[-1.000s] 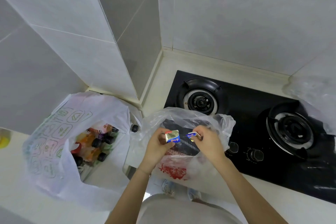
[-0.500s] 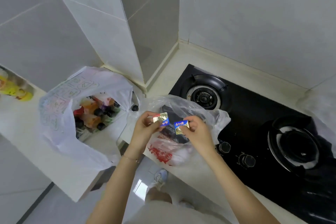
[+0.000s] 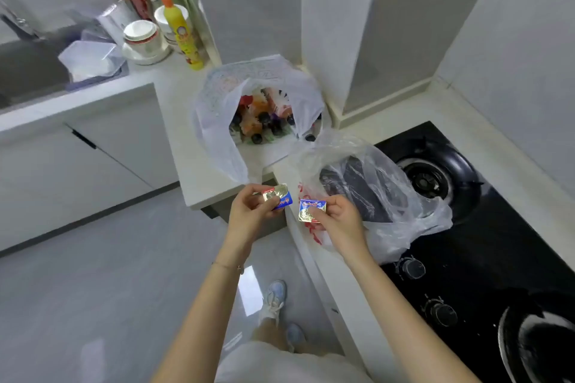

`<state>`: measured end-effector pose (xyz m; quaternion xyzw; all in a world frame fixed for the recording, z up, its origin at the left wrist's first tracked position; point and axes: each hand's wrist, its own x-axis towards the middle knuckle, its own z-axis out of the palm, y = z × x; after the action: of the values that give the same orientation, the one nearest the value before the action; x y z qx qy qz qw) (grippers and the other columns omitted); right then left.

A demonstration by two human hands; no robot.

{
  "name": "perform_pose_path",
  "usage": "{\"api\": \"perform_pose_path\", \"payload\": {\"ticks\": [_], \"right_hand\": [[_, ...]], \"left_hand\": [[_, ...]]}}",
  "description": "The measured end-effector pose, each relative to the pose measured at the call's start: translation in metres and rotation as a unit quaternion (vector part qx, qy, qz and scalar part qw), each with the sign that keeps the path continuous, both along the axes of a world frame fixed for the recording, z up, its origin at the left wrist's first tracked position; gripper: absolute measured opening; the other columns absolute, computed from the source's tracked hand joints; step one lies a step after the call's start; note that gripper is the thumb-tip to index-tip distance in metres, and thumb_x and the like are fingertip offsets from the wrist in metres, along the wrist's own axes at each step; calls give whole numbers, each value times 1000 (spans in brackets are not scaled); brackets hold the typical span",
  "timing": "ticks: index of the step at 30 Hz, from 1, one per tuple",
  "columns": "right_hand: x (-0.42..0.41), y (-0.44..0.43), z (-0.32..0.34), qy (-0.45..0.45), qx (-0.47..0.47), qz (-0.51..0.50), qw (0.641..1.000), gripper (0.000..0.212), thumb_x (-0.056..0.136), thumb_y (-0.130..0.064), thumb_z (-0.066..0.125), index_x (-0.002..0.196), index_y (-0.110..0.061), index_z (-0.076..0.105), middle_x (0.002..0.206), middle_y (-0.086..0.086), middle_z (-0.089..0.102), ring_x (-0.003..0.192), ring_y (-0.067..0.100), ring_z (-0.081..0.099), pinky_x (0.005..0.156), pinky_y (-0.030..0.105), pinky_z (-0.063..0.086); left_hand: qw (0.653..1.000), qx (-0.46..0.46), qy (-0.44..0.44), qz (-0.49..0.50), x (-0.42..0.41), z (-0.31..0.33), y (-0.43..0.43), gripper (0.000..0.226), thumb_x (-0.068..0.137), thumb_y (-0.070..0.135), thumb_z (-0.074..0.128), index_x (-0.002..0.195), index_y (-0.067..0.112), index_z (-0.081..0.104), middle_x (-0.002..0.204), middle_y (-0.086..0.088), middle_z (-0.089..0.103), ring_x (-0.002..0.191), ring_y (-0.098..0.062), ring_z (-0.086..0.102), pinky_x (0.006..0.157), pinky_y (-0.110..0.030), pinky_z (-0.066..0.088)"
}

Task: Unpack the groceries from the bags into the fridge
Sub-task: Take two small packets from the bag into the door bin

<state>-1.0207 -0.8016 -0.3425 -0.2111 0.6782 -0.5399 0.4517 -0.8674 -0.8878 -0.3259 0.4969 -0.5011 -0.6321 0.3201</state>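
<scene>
My left hand (image 3: 251, 210) pinches a small gold-and-blue foil packet (image 3: 279, 196) over the floor, just off the counter's edge. My right hand (image 3: 339, 221) pinches a second foil packet (image 3: 311, 210) of the same kind beside it. Behind my right hand a clear plastic bag (image 3: 382, 193) with red print lies open on the counter and partly over the black gas hob (image 3: 485, 227). Further back, a white printed bag (image 3: 217, 121) stands open with several small dark-capped bottles (image 3: 261, 118) inside. No fridge is in view.
The white counter (image 3: 193, 162) turns a corner toward a sink (image 3: 28, 68) at the far left. Bowls (image 3: 141, 37), a yellow dish-soap bottle (image 3: 183, 34) and a clear plastic box (image 3: 90, 59) stand by it. Grey floor (image 3: 93, 274) lies below left. The hob's knobs (image 3: 410, 267) face me.
The view has swung left and back, revealing sink, cabinets and floor. Both hands, each still holding a packet, have drawn away from the clear bag to the counter's edge.
</scene>
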Motion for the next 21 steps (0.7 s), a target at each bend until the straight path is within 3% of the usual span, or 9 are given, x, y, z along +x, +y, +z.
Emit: {"api": "perform_pose_path", "payload": {"ticks": [4,9,15,21], "right_hand": [[35,-23,11,2,-11,87,996,16,84,-4,70,88,-12,57,85,6,72,70,16,68,57,21,52],[80,-31,16,4,-20,170,985,17,84,-7,71,91,-13,57,87,5,72,74,14,70,62,23,54],[146,-16,12,-1,8,259,966,19,85,-11,71,98,-8,58,91,5,71,73,6,70,62,19,55],[213,-1,18,-12,18,337,941,16,86,-7,69,95,-6,57,84,2,69,63,3,68,57,14,52]], "left_hand": [[997,-13,18,75,47,11,9,14,89,0,65,103,2,63,101,-15,72,88,-19,70,74,-26,57],[983,-4,-1,182,110,15,29,20,89,3,65,109,2,61,99,-13,71,88,-19,70,72,-23,57],[961,12,5,276,177,13,70,13,89,3,65,99,10,63,99,-11,71,87,-20,71,71,-23,56],[934,22,20,356,236,11,120,13,90,-2,62,98,8,62,100,-14,70,84,-22,70,71,-23,56]]}}
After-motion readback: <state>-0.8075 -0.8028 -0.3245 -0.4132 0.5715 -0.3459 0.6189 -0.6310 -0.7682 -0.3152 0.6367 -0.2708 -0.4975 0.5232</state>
